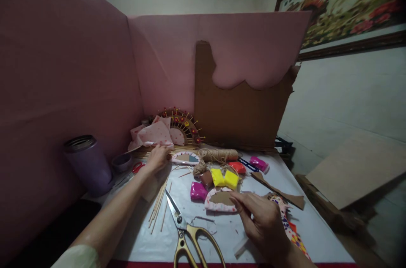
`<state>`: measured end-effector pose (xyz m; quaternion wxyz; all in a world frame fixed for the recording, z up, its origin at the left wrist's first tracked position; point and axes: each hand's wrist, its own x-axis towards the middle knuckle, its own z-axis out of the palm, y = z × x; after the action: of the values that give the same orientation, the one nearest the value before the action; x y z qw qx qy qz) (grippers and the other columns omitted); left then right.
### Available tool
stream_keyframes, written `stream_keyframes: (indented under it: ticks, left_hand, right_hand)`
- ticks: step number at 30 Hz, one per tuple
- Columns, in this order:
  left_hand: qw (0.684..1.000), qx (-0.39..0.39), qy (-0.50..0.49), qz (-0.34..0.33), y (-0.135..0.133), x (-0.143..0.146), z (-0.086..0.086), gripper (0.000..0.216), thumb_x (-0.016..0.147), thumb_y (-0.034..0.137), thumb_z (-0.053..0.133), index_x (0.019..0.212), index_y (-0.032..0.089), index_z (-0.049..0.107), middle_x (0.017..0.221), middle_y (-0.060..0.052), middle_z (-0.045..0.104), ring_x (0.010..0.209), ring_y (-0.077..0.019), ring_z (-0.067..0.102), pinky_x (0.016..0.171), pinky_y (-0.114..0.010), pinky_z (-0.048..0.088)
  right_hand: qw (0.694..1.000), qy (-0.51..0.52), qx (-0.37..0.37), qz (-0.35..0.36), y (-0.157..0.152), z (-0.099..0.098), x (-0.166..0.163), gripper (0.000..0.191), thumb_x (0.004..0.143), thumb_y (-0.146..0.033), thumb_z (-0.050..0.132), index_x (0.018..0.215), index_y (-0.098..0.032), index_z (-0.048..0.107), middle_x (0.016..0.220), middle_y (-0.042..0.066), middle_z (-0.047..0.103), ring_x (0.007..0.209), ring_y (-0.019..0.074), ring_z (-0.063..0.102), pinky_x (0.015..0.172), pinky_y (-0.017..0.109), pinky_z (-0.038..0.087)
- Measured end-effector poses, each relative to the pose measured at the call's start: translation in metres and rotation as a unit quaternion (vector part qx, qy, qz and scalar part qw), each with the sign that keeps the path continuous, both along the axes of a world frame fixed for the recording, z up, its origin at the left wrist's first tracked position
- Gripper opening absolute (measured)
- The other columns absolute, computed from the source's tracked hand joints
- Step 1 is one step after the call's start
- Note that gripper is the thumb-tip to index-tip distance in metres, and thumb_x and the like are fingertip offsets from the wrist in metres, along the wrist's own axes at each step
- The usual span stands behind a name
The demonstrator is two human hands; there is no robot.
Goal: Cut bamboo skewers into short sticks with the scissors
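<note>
My left hand [157, 157] reaches to the back of the table, fingers curled at the edge of a pink dotted cloth [151, 135] and some thin wooden sticks [159, 202]. My right hand [258, 219] is near the front, fingertips pinching the rim of a cardboard arch wrapped in pink dotted fabric [219, 201]. A second fabric-wrapped arch [185, 158] lies just right of my left hand. Gold-handled scissors [185, 230] lie between my arms.
Packets of modelling clay in yellow [224, 178], magenta [198, 191], orange [237, 167] and pink [259, 163] lie mid-table with a spool of twine [218, 155]. A purple tumbler [88, 163] stands left. A decorated fan-shaped piece [184, 126] and a cardboard panel [237, 111] stand behind.
</note>
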<state>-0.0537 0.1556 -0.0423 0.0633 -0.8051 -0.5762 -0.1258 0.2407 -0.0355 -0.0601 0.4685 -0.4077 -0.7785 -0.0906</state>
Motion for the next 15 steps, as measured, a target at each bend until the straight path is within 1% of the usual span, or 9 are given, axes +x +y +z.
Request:
stream_keyframes:
  ticks: [3,6,8,10,12,15]
  left_hand:
    - [1.0,-0.006,0.025,-0.015,0.007,0.005,-0.001,0.021,0.086,0.025,0.051,0.102,0.017,0.061,0.108,-0.008,0.06,0.1,-0.0219,0.054,0.085,-0.04,0.044]
    - [0.999,-0.001,0.043,-0.02,0.013,0.006,-0.004,0.03,0.086,0.032,0.052,0.11,0.015,0.055,0.114,-0.008,0.057,0.099,-0.0207,0.056,0.084,-0.044,0.046]
    - [0.999,0.011,0.048,-0.022,0.015,0.005,-0.007,0.027,0.086,0.028,0.053,0.109,0.015,0.057,0.111,-0.008,0.058,0.1,-0.0216,0.055,0.086,-0.044,0.045]
    - [0.998,0.03,0.048,-0.024,0.016,0.003,-0.01,0.026,0.084,0.02,0.051,0.109,0.015,0.059,0.108,-0.009,0.061,0.102,-0.0228,0.054,0.088,-0.042,0.042]
    - [0.997,0.053,0.042,-0.023,0.016,0.001,-0.01,0.031,0.082,0.013,0.049,0.111,0.018,0.061,0.107,-0.01,0.063,0.103,-0.0243,0.052,0.088,-0.038,0.041]
    - [0.996,0.083,0.034,-0.026,0.013,0.0,-0.007,0.038,0.079,0.011,0.048,0.112,0.023,0.062,0.108,-0.009,0.063,0.1,-0.0249,0.052,0.085,-0.036,0.04]
  right_hand:
    - [1.0,0.001,-0.001,0.001,0.0,0.0,0.0,0.015,0.085,-0.013,0.052,0.093,-0.018,0.063,0.073,0.004,0.069,0.062,0.0165,0.063,0.059,0.026,0.046]
    - [1.0,-0.002,-0.007,0.007,0.0,0.001,0.0,0.014,0.086,-0.013,0.051,0.093,-0.018,0.062,0.072,0.004,0.069,0.062,0.0162,0.063,0.058,0.026,0.045]
    - [1.0,-0.002,-0.011,0.012,0.0,0.001,-0.001,0.014,0.086,-0.012,0.051,0.092,-0.018,0.062,0.074,0.004,0.069,0.064,0.016,0.063,0.06,0.025,0.045]
    - [1.0,-0.001,-0.016,0.018,0.0,0.001,-0.002,0.015,0.086,-0.012,0.05,0.092,-0.019,0.061,0.075,0.004,0.069,0.065,0.0158,0.063,0.06,0.025,0.045]
    - [0.999,0.002,-0.022,0.025,0.0,0.002,-0.003,0.016,0.086,-0.011,0.049,0.093,-0.019,0.061,0.073,0.003,0.068,0.064,0.0155,0.063,0.059,0.025,0.044]
    - [0.999,0.005,-0.029,0.032,0.0,0.002,-0.003,0.019,0.086,-0.01,0.048,0.095,-0.02,0.061,0.073,0.002,0.068,0.064,0.0153,0.063,0.06,0.025,0.044]
